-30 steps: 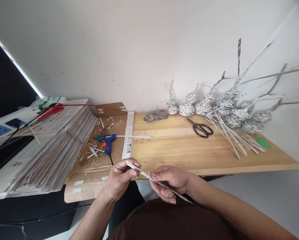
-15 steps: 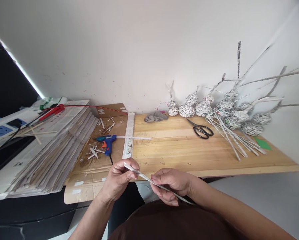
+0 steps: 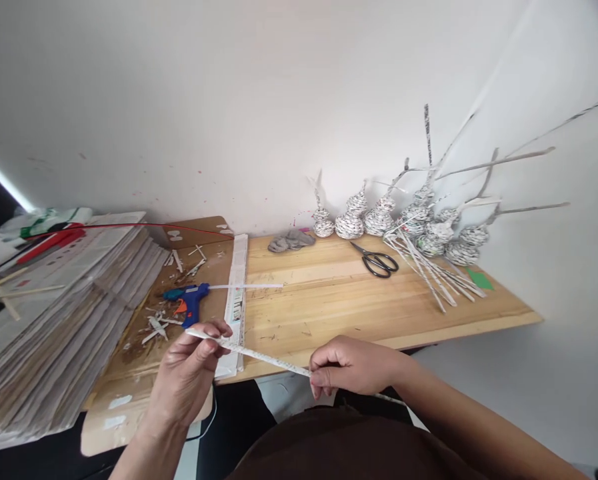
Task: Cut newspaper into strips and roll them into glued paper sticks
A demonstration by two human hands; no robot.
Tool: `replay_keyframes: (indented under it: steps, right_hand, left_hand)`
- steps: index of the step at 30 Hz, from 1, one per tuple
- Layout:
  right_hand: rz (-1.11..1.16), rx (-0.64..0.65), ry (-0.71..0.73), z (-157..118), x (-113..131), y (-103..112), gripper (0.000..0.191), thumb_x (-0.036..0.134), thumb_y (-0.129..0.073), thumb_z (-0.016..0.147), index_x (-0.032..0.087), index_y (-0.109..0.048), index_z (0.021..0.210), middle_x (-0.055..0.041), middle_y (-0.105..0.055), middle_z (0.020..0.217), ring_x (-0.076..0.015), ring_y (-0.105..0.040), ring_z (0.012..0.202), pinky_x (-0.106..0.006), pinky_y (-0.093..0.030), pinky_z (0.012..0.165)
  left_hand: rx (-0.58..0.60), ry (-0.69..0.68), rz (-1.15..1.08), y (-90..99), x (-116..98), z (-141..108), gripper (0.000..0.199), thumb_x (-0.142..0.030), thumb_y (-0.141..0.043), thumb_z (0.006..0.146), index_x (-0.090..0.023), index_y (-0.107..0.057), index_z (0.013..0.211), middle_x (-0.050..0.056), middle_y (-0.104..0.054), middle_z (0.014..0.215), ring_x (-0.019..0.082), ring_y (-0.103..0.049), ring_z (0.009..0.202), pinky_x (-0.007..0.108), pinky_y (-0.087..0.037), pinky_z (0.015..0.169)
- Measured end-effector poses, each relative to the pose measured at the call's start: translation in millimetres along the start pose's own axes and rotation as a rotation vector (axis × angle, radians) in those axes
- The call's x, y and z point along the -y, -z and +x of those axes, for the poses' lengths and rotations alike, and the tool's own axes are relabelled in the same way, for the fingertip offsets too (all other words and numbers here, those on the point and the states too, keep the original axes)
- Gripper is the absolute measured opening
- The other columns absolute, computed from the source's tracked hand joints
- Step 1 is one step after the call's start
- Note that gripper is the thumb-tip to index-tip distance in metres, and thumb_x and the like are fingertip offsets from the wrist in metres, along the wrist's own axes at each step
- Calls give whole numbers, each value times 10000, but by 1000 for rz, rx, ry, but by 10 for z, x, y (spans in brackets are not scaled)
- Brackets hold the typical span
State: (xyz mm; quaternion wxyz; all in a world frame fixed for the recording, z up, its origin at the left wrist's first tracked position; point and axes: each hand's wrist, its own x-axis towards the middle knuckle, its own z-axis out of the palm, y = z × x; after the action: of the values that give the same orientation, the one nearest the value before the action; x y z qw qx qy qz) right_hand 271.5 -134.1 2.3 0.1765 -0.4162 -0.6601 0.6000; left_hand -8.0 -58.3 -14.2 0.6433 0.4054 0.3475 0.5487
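Observation:
A thin rolled paper tube runs between my hands, above the table's front edge. My left hand pinches it near its left end, which sticks out past the thumb. Farther along, my right hand is closed on the tube; part of it is hidden by the fingers, and a pale length shows below the wrist. Beyond my left hand, a blue glue gun lies on cardboard with a white glue stick pointing right.
Black-handled scissors, a grey cloth and several paper tubes lie on the wooden table. Several woven paper gourds stand along the wall. At left is a tall newspaper stack; a green piece lies right.
My hands have moved apart, my left hand leftward along with the tube's end, and more tube shows between them. The view has shifted, so the table's items appear farther left.

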Motion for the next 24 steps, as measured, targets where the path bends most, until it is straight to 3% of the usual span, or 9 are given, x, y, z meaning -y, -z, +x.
replay_keyframes:
  steps: [4,9,16,20,24]
  right_hand:
    - [-130,-32,-6,-87,-31,-15,298,387,-529,901,155,-714,868,-32,-711,801,-120,-634,696,-195,-441,629]
    - [-125,-53,-22,-109,-32,-36,313,413,-541,890,153,-698,816,-33,-713,782,-111,-622,634,-192,-440,599]
    - [-158,-126,-17,-158,17,2,321,413,-532,897,150,-690,803,-13,-669,684,-104,-592,589,-193,-430,576]
    - [-286,-199,-3,-169,43,30,298,393,-538,898,159,-685,786,-5,-664,686,-108,-574,611,-200,-387,581]
    - [-424,-304,19,-198,64,89,297,388,-530,903,165,-661,757,8,-611,640,-104,-503,579,-216,-310,552]
  left_hand:
    - [-68,42,20,-55,25,19,250,-280,-845,596,-178,-671,745,34,-673,766,122,-593,674,168,-502,549]
    - [-190,26,-23,-116,53,25,306,-250,-877,525,-171,-671,736,-8,-654,771,90,-574,638,126,-487,478]
    - [-222,97,4,-140,72,-4,389,-199,-886,496,-180,-705,840,-5,-670,805,97,-622,716,130,-552,589]
    - [-267,90,-15,-133,90,20,360,-171,-869,523,-170,-712,846,-14,-671,768,77,-623,674,113,-550,590]
    - [-264,111,-23,-117,98,46,424,-146,-830,599,-188,-701,1000,6,-695,836,84,-650,728,120,-555,642]
